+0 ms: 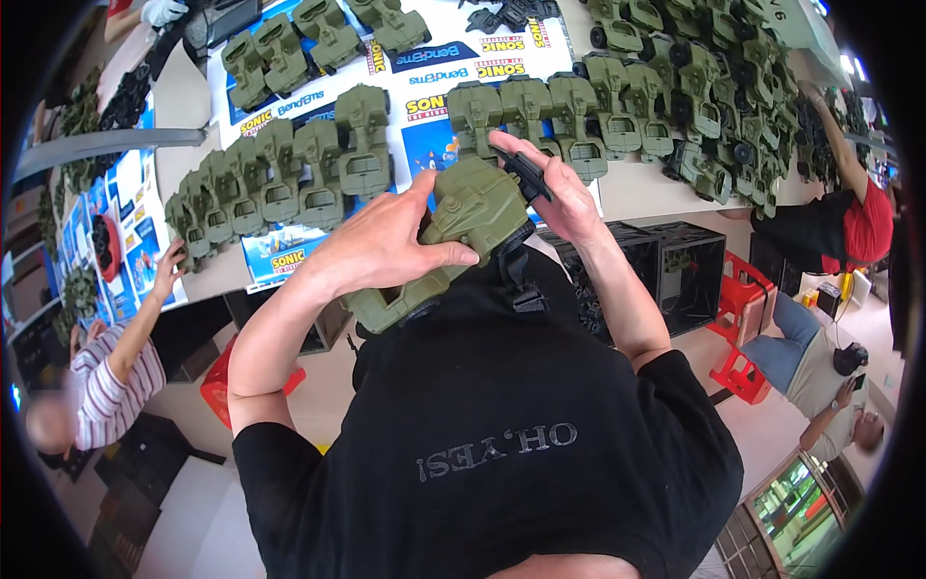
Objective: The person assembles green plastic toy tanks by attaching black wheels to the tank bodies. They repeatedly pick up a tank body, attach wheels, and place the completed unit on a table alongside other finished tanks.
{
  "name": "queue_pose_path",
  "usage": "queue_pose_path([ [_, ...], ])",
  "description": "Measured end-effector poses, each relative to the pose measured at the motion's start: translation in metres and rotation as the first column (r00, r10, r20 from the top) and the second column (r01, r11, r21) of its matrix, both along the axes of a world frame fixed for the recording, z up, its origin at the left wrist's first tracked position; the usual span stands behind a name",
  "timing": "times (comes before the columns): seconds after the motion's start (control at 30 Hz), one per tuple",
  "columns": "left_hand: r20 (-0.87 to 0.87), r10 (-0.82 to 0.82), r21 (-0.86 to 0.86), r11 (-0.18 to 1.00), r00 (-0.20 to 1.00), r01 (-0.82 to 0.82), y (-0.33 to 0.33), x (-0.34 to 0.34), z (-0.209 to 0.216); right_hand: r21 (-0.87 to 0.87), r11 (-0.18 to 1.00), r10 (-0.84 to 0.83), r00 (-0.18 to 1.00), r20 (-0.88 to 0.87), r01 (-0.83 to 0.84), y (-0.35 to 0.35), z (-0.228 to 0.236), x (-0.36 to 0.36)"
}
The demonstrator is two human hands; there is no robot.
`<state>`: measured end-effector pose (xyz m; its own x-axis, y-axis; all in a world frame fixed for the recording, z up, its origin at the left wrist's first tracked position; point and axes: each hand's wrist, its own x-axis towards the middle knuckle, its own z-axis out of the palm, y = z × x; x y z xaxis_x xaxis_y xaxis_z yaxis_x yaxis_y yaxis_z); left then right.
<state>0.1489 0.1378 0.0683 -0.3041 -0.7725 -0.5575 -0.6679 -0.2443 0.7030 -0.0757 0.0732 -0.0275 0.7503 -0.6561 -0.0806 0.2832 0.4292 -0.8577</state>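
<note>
The big pale tabletop (632,183) has shiny printed sheets (434,56) on it, white with blue bits. Near its front edge, left of the middle, a row of green toy trucks (318,164) stands side by side, and toward the far right corner more trucks (704,106) lie in a thick heap. The held truck (477,207) is up off the tabletop, by the middle of its front edge. It looks like hard, dull plastic, with round corners, raised lines and a hollow back. The left hand (371,236) grips its body, thumb on the near side. That grip should stay firm, so the truck can't twist. The right hand (569,198) has its fingers bent around a thin, dark black piece (526,172) at the truck's end — best kept straight and pushed gently, I think. I can't tell if it fits tight.
</note>
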Motion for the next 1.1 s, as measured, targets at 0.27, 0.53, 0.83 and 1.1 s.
queue_pose_path([
  [0.27, 0.012, 0.067, 0.104, 0.992, 0.998, -0.068, -0.002, -0.002, -0.004, -0.337, 0.939, -0.006, 0.981, -0.195, -0.061, -0.009, -0.005, 0.001],
  [0.53, -0.001, 0.138, 0.11, 0.984, 0.99, -0.137, 0.004, 0.001, -0.013, -0.205, 0.977, -0.003, 0.962, -0.274, -0.056, -0.003, 0.001, 0.008],
  [0.83, -0.178, 0.14, 0.207, 0.973, 0.974, -0.102, 0.018, 0.018, -0.028, -0.356, 0.919, 0.028, 0.927, -0.373, -0.171, -0.007, 0.025, 0.015],
  [1.1, -0.12, 0.02, 0.062, 0.998, 0.993, -0.013, 0.022, 0.018, -0.002, -0.108, 0.962, 0.184, 0.885, -0.428, -0.253, -0.005, 0.046, 0.048],
])
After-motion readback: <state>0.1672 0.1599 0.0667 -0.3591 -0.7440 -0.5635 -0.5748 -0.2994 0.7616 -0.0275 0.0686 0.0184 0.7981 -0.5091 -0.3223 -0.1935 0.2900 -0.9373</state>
